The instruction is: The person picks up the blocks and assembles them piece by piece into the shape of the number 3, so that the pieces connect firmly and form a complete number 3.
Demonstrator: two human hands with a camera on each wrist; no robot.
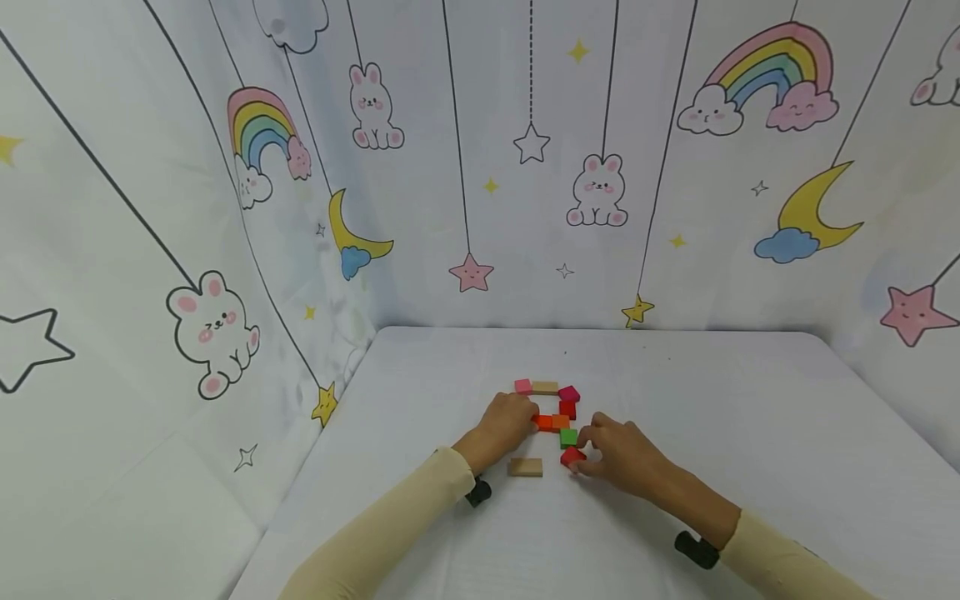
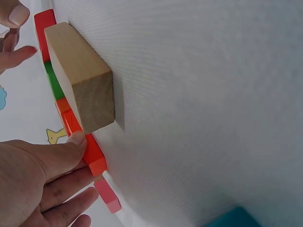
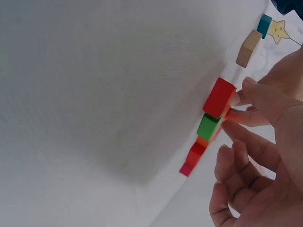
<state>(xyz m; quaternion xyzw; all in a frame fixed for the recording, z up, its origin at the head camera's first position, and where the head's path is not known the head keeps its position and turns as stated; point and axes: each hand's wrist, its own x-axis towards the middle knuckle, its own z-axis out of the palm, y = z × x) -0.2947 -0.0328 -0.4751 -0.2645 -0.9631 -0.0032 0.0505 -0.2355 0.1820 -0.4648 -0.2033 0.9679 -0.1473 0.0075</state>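
Note:
Small coloured blocks form an angular line on the white table. In the head view, my left hand (image 1: 504, 427) pinches an orange-red block (image 1: 543, 423) at the line's middle, beside an orange block (image 1: 560, 422). My right hand (image 1: 626, 454) hovers at the line's near right, thumb and forefinger spread beside a red angular block (image 1: 572, 457) and a green block (image 1: 568, 437). The left wrist view shows a slim gap between those fingertips and the red block (image 2: 45, 30). A wooden block (image 1: 525, 467) lies nearer me, left of the red one.
Farther off are a pink block (image 1: 522, 386), a second wooden block (image 1: 545, 388), a crimson angular block (image 1: 570, 393) and a red block (image 1: 567, 410). A teal block (image 3: 264, 26) sits beyond the near wooden block. Patterned cloth (image 1: 420, 192) stands behind the table.

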